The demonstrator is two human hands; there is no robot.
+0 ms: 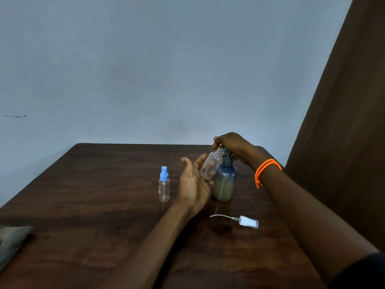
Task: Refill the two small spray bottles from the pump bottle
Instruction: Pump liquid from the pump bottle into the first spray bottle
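A blue-tinted pump bottle (225, 180) with yellowish liquid stands on the dark wooden table (104, 205). My right hand (233, 144) rests on its dark pump head. My left hand (194, 182) holds an uncapped clear small spray bottle (210, 165), tilted, its mouth up by the pump spout. That bottle's white spray cap (248, 221) with its dip tube lies on the table in front of the pump bottle. A second small clear spray bottle (164, 185) with a blue cap stands upright to the left.
A grey cloth (12, 240) lies at the table's left front edge. A brown curtain (343, 142) hangs on the right. A pale wall stands behind the table. An orange bead bracelet (265, 171) is on my right wrist.
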